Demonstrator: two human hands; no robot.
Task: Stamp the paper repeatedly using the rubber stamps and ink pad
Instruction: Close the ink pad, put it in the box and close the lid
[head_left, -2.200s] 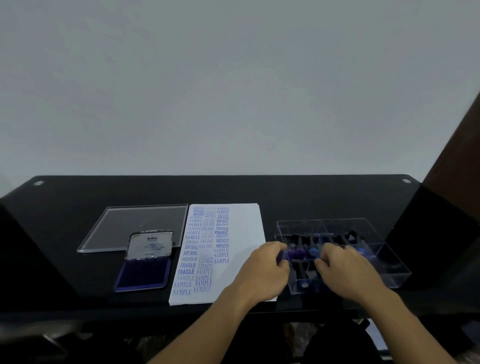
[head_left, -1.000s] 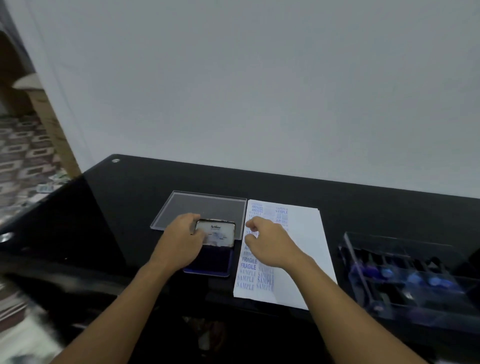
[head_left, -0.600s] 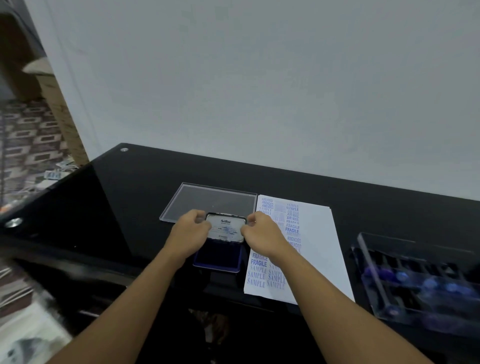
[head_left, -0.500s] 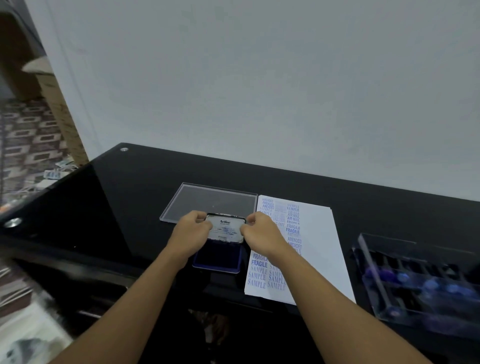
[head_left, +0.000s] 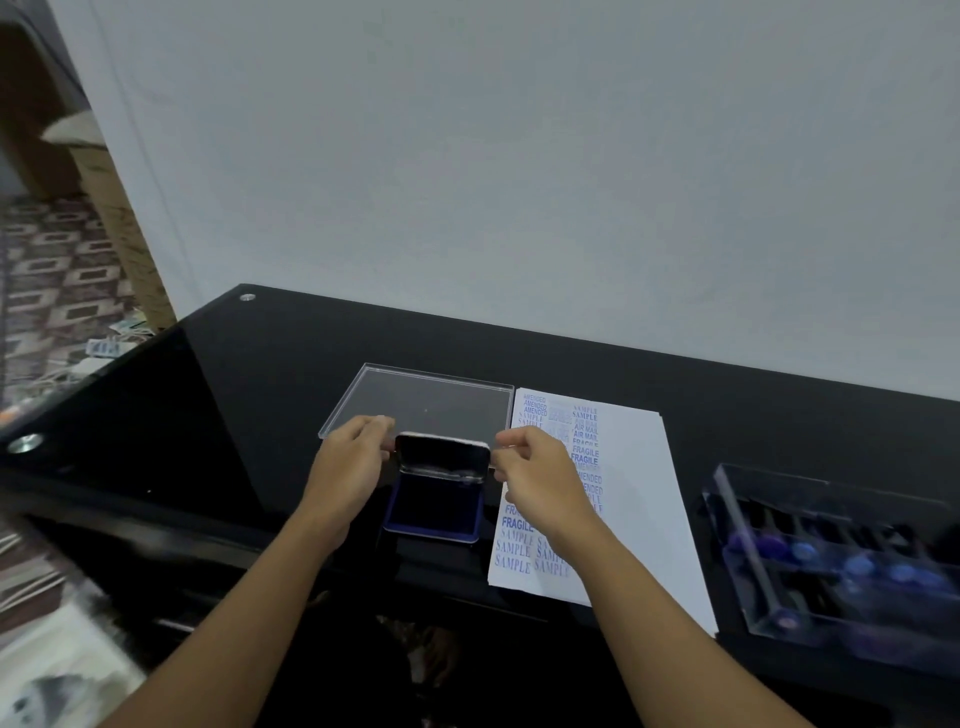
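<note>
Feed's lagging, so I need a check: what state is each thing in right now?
ink pad lid: half raised, tilted over the pad
ink pad: inked face exposed
paper: flat, left part stamped, right part blank
stamp box: open, rubber stamps inside
clear box lid: off, lying flat
left hand: pinches ink pad lid
right hand: pinches ink pad lid

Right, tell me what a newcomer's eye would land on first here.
First, the two hands at the middle of the black desk: the left hand and right hand hold the ends of the ink pad lid, half raised over the dark blue ink pad. Next, the white paper just right of it, its left part crowded with blue stamped words. At far right sits a clear tray of blurred blue-topped stamps.
</note>
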